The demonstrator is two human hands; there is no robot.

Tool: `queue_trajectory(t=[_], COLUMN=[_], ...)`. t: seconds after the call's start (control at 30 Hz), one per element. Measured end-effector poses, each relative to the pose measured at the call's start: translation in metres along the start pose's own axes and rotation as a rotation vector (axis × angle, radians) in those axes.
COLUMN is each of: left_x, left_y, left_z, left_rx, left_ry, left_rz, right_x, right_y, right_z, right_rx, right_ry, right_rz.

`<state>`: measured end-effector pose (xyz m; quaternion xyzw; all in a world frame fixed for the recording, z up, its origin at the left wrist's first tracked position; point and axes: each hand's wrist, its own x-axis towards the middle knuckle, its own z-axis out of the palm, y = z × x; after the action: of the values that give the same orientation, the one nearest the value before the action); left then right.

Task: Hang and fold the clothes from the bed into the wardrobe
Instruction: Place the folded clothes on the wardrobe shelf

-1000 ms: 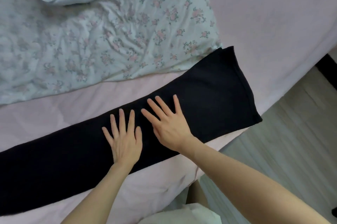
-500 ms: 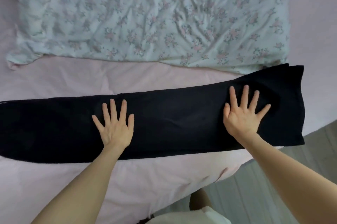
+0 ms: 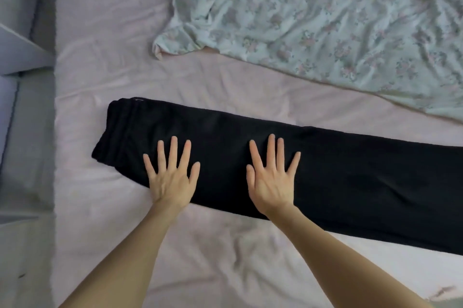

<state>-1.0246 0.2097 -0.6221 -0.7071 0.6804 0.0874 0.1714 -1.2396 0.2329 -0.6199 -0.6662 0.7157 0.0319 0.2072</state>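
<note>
While black trousers (image 3: 325, 177) lie along bed (image 3: 125, 69), we press left hand (image 3: 171, 180), right hand (image 3: 271, 182) flat on them, fingers spread wide.

Both forearms reach forward; the left hand (image 3: 171, 177) and right hand (image 3: 271, 180) lie palm-down, side by side, fingers (image 3: 172, 150) spread straight.

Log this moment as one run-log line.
step: smoothing | left hand: flat on black trousers | right hand: flat on trousers | bed

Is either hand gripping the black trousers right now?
No. The left hand and right hand both lie flat, fingers spread, on the black trousers.
</note>
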Motion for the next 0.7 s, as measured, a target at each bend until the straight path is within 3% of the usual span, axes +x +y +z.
queue_trajectory(t=[0.2, 0.27, 0.37, 0.47, 0.57, 0.63, 0.7], left_x=[0.019, 0.020, 0.031, 0.049, 0.055, 0.050, 0.035], left_y=[-0.064, -0.075, -0.098, -0.122, -0.128, -0.114, -0.089], left_z=[-0.007, -0.011, -0.024, -0.045, -0.069, -0.085, -0.095], left_rx=[-0.116, -0.181, -0.658, -0.975, -1.334, -1.306, -1.049], left_ry=[0.321, 0.377, 0.262, 0.044, -0.186, -0.122, 0.054], left_rz=[0.061, -0.055, -0.349, -0.454, -0.394, -0.276, -0.116], right_x=[0.027, 0.031, 0.037, 0.044, 0.047, 0.047, 0.045], right_y=[-0.095, -0.119, -0.146, -0.154, -0.151, -0.143, -0.127], right_z=[0.021, 0.024, 0.022, 0.012, -0.018, -0.043, -0.066], right_rx=[-0.058, -0.047, 0.095, 0.377, 0.832, 1.165, 1.394], right_ry=[0.028, 0.019, -0.037, -0.114, -0.219, -0.282, -0.358], right_rz=[-0.060, -0.153, -0.147, -0.037, 0.144, 0.305, 0.372])
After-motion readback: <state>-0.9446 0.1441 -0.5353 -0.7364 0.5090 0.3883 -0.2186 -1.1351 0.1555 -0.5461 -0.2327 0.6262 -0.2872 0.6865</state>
